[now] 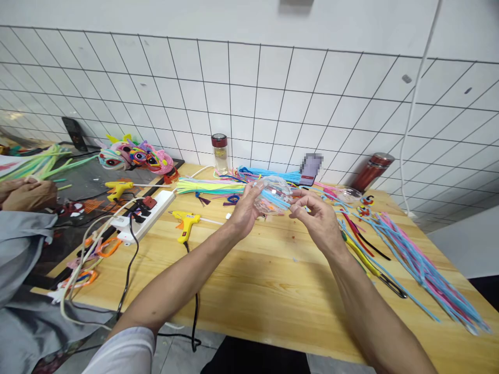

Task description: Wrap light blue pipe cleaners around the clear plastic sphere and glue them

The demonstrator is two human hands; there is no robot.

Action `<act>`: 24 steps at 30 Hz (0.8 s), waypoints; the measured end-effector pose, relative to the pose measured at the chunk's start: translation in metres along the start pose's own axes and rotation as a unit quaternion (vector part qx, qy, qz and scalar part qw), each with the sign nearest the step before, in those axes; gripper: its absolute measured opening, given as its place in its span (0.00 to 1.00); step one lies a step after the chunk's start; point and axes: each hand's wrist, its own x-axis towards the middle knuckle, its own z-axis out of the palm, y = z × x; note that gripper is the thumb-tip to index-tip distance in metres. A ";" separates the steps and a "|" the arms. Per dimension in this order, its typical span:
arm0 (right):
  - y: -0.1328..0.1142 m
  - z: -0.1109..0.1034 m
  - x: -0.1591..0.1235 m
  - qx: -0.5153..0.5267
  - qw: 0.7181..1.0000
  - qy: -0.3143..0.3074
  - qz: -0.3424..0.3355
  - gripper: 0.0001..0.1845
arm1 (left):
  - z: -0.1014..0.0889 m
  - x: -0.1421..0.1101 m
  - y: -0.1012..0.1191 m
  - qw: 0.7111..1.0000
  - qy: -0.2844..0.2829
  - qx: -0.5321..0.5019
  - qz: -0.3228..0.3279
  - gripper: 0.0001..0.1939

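My left hand is closed on the left side of a clear plastic dome-like piece, held above the table. Light blue fuzzy pipe cleaner strands run across it. My right hand is at the right side of the piece, its thumb and fingers pinched at the end of the blue pipe cleaner. A bundle of yellow and green pipe cleaners lies just left of my left hand. Below it to the left rests a yellow glue gun with a white glue stick in it.
Yellow-handled pliers-like tool and blue and pink pipe cleaners lie at right. Along the wall stand a glass bottle, a phone and a red flask. A power strip with cords lies left, near a co-worker's hands.
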 end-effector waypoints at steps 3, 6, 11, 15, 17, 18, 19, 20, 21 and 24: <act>-0.002 0.000 0.000 -0.015 1.000 0.000 -0.009 0.12 | 0.000 -0.002 0.000 1.000 -0.016 0.014 -0.003 0.35; -0.002 -0.001 0.000 -0.022 1.000 -0.005 -0.021 0.14 | -0.001 -0.003 -0.001 0.999 -0.023 0.042 -0.007 0.39; 0.001 -0.001 0.000 -0.027 0.999 -0.017 -0.020 0.16 | -0.002 -0.002 0.000 0.998 -0.028 0.045 -0.017 0.36; 0.002 0.000 -0.001 -0.021 0.999 -0.026 -0.014 0.17 | -0.002 0.000 0.003 0.999 -0.033 0.033 -0.015 0.36; 0.002 0.000 0.000 -0.016 0.999 -0.030 -0.013 0.18 | -0.002 0.000 0.004 0.999 -0.030 0.028 -0.017 0.37; 0.002 0.000 0.000 -0.014 0.999 -0.031 -0.013 0.18 | -0.002 0.001 0.005 0.999 -0.029 0.026 -0.018 0.37; 0.001 0.000 0.000 -0.012 0.999 -0.034 -0.014 0.17 | -0.003 0.001 0.005 0.999 -0.029 0.024 -0.018 0.37; 0.001 -0.001 0.000 -0.012 0.999 -0.037 -0.014 0.17 | -0.003 0.001 0.005 0.999 -0.029 0.023 -0.019 0.36; 0.000 -0.001 0.000 -0.012 0.999 -0.041 -0.016 0.17 | -0.003 0.001 0.005 0.999 -0.030 0.023 -0.019 0.36; -0.002 -0.004 0.000 -0.021 0.998 -0.053 -0.021 0.17 | -0.004 0.002 0.005 0.999 -0.038 0.027 -0.020 0.35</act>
